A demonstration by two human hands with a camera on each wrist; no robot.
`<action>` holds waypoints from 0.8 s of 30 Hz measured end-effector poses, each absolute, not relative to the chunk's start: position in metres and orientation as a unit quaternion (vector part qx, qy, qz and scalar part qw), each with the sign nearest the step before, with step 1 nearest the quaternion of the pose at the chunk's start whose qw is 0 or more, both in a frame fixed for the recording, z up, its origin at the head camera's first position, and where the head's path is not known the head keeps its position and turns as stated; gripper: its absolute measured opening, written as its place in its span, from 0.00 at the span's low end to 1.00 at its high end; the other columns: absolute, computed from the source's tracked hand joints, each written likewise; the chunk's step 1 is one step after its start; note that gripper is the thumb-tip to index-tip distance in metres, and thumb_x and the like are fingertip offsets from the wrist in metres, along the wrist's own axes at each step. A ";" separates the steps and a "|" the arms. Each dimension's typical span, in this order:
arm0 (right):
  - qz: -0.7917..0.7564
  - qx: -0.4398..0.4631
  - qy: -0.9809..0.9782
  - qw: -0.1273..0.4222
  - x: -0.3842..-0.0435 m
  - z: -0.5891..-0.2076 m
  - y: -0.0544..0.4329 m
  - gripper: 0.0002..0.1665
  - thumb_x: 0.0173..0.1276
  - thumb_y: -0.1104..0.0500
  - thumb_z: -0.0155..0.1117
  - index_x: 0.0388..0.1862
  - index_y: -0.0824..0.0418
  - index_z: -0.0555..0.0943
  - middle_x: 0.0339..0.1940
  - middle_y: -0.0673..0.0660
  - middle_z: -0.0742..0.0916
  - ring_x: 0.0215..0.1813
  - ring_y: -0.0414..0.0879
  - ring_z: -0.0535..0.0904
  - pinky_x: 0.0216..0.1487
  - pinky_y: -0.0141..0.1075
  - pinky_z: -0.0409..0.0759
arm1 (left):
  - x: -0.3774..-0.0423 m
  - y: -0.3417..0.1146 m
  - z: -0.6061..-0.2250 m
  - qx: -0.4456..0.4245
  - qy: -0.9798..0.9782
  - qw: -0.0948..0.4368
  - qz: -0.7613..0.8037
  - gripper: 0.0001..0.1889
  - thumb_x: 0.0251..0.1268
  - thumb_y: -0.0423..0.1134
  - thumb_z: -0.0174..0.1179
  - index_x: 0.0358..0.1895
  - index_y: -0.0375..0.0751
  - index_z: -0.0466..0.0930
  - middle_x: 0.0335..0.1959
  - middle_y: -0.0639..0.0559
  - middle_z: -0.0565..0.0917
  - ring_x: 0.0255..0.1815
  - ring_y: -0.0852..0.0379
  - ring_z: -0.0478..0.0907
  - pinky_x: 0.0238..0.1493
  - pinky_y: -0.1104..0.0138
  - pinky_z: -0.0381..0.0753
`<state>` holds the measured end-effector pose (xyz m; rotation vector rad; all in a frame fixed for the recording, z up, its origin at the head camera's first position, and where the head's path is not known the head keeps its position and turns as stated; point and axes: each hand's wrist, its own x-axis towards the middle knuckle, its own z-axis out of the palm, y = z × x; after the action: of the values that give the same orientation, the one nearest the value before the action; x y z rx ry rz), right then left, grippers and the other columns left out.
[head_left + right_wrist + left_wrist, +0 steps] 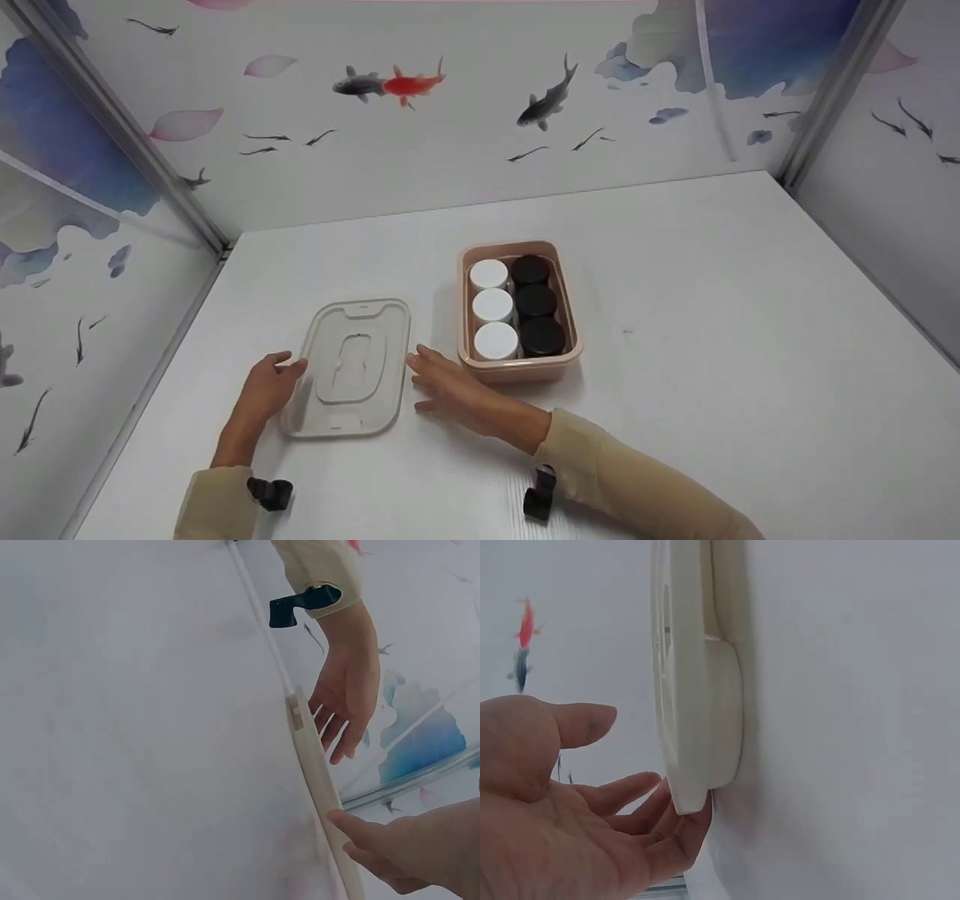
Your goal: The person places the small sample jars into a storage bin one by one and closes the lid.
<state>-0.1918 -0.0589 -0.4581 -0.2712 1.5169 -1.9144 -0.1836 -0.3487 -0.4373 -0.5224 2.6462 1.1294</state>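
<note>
A pale, translucent rectangular lid [352,367] lies flat on the table, its raised central panel facing up. My left hand [270,386] is at its left edge, thumb apart from the fingers; in the left wrist view the fingertips of that hand [577,817] meet the end of the lid [686,690]. Along the opposite edge, my right hand [454,386] has its fingers loosely spread toward the lid. The right wrist view has the thumb of this hand [420,851] overlapping the lid's rim [319,772].
Just beyond my right hand stands a pink rectangular box [517,365] without a cover. Inside are three white-topped containers [493,306] and three black-topped ones [536,301] in two rows. Printed panels [465,165] with fish and petals enclose the white table [712,337].
</note>
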 end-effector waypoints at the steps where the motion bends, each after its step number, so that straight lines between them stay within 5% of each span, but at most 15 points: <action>1: -0.744 -0.093 0.566 0.344 -0.193 -0.459 -0.060 0.46 0.79 0.44 0.50 0.83 0.62 0.43 0.83 0.66 0.55 0.83 0.62 0.50 0.76 0.55 0.66 | -0.184 -0.348 -0.437 -0.182 0.896 0.111 0.390 0.34 0.81 0.47 0.41 0.77 0.24 0.48 0.72 0.21 0.60 0.73 0.29 0.62 0.72 0.43 0.67; 13: -0.766 -0.064 0.520 0.373 -0.195 -0.465 -0.064 0.50 0.78 0.46 0.53 0.82 0.65 0.39 0.82 0.65 0.60 0.82 0.59 0.55 0.79 0.55 0.61 | -0.178 -0.347 -0.438 -0.186 0.888 0.112 0.406 0.30 0.81 0.45 0.40 0.71 0.20 0.62 0.68 0.25 0.70 0.65 0.37 0.74 0.65 0.51 0.77; 24: -0.762 -0.065 0.533 0.363 -0.197 -0.462 -0.062 0.50 0.77 0.47 0.54 0.81 0.69 0.40 0.81 0.67 0.60 0.83 0.59 0.52 0.81 0.52 0.59 | -0.172 -0.346 -0.427 -0.200 0.828 0.104 0.514 0.32 0.83 0.49 0.33 0.76 0.27 0.54 0.72 0.30 0.67 0.64 0.45 0.77 0.60 0.62 0.81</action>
<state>-0.1969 -0.0616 -0.4619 -0.1678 1.3716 -1.9612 -0.1717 -0.3463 -0.4268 -0.5885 2.4410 1.5156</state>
